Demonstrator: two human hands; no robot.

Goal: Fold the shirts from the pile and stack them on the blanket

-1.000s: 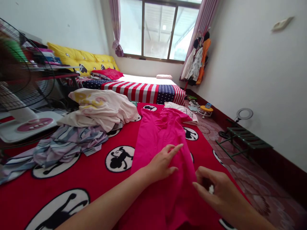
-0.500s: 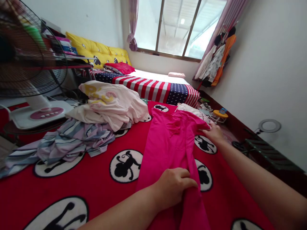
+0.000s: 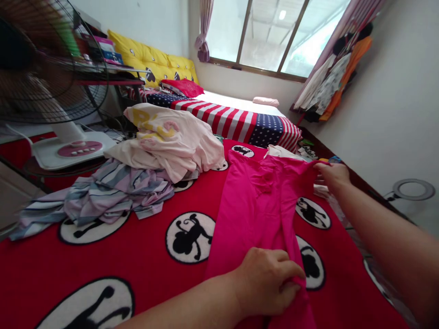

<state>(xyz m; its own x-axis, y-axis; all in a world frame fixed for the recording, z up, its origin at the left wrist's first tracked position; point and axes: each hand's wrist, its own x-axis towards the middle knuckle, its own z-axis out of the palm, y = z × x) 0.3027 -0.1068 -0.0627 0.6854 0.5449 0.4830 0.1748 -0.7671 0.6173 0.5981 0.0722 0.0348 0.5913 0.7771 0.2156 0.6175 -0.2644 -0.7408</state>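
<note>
A bright pink garment (image 3: 247, 219), with a gathered ruffle on its upper front, lies lengthwise on a red blanket (image 3: 144, 256) patterned with black monkeys in white ovals. My left hand (image 3: 270, 278) is closed on the garment's right side edge near the front, thumb and fingers pinching a fold. Farther off, my right hand (image 3: 332, 176) grips the upper right corner, which looks like a sleeve, and holds it out to the right, slightly raised. The garment's near end runs out of view. A white cloth (image 3: 283, 151) shows partly behind its top.
Left of the garment lie a crumpled cream T-shirt (image 3: 178, 137) and a striped cloth (image 3: 113, 192). A running fan (image 3: 75, 146) stands at the far left. A bed with a flag-pattern cover (image 3: 226, 121) is behind. A ring light (image 3: 413, 189) stands at right.
My right hand has pulled the garment's upper corner outward to the right and up. My left hand has shifted a little along the edge, its grip tighter. The view has turned slightly left.
</note>
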